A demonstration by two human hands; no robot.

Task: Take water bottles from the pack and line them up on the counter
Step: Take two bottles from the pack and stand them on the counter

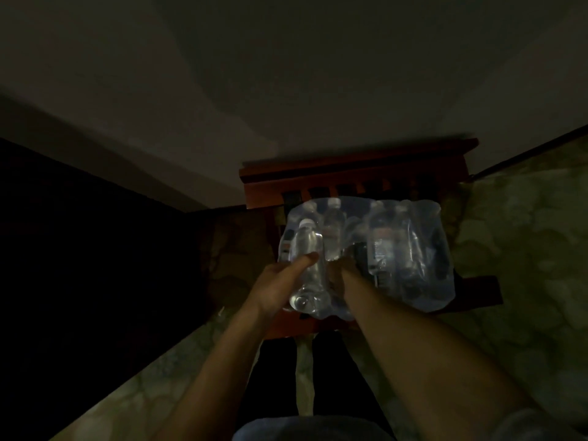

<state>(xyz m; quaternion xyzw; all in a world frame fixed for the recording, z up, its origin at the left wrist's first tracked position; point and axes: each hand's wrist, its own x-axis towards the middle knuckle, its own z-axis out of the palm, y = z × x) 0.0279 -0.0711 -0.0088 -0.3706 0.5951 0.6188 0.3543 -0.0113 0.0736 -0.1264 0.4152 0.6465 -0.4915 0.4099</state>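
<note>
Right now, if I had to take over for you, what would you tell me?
Left hand: holds one clear bottle at the near left corner of the pack, thumb across it.
Right hand: reaches into the torn wrap; its fingers are hidden.
The pack sits on a wooden chair, with several bottles inside.
Done: one bottle is nearly free. No counter is in view.
Left: pull it out, line it up, and repeat.

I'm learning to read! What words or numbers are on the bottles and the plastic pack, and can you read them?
No text here can be read.
Bottle gripped by the left hand: no label shows.
Bottles inside the plastic pack: dark labels with pale marks, too blurred and dim to read.
Right hand: mostly hidden at the pack.
</note>
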